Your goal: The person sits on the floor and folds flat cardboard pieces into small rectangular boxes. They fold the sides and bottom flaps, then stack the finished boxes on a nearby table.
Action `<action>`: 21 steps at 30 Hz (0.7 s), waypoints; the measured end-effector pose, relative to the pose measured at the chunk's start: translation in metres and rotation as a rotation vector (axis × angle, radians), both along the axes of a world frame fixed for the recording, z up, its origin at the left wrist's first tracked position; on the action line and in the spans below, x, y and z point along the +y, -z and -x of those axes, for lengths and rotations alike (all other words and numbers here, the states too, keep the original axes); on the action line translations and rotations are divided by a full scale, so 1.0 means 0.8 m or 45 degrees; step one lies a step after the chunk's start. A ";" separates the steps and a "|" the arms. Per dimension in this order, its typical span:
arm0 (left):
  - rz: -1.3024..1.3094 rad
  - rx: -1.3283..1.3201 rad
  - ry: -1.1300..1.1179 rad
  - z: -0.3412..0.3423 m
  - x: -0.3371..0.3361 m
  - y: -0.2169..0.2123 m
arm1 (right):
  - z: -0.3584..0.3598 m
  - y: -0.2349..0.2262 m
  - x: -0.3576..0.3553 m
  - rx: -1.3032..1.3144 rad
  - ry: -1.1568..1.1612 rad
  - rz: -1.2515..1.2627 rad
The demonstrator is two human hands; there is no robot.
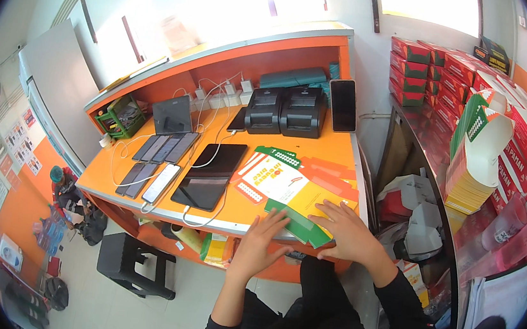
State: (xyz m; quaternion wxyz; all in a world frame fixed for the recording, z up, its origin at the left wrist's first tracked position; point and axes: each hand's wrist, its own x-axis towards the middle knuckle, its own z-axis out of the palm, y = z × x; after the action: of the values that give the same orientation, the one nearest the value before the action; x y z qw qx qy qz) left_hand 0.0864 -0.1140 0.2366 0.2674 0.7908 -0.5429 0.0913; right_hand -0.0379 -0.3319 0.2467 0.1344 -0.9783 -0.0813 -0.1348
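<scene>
My left hand (258, 244) was spread, fingers fanned and thumb held well out, its fingertips at the left edge of a green flap (299, 225). My right hand (351, 233) was spread as well, palm down, its fingers reaching over the yellow panel (324, 202) while its thumb pointed down toward the counter's front edge. I pinched nothing between fingers and thumb on either side; how firmly I pressed, or whether every fingertip touched, I cannot tell.

Flap and panel belonged to a flat carton blank (282, 180), which lay on the orange counter (313, 145) at its right end, close to the front edge and just beside a dark tablet (211, 175).

The blank's white part carried large orange-yellow lettering, turned upside down to me, with a small red emblem near it. To my right, stacked red boxes (408, 69) bore pale lettering, some of it big and bold. The sheets (26, 130) on the far-left wall were too small to read.
</scene>
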 end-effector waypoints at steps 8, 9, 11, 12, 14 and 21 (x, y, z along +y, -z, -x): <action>0.230 0.064 -0.065 -0.002 -0.007 0.022 | -0.013 0.003 -0.018 -0.095 0.021 -0.013; 0.229 0.065 -0.069 -0.002 -0.011 0.012 | -0.019 0.000 -0.030 -0.065 0.025 0.162; 0.344 0.201 -0.117 -0.028 -0.015 0.007 | -0.031 -0.022 -0.053 0.165 -0.022 0.150; 0.411 0.280 -0.111 -0.049 -0.025 0.009 | -0.032 -0.038 -0.069 0.288 -0.014 0.153; 0.391 0.055 -0.243 -0.110 -0.037 0.016 | -0.072 -0.029 -0.108 0.274 0.167 -0.111; -0.303 0.019 -0.827 -0.186 -0.079 0.012 | -0.139 -0.044 -0.107 0.617 0.612 0.009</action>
State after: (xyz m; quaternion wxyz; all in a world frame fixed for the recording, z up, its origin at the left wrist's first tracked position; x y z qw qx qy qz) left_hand 0.2352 -0.1773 0.2272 0.1342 0.9487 -0.2677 0.1018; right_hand 0.0732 -0.4173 0.2821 0.1109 -0.9736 0.1855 0.0739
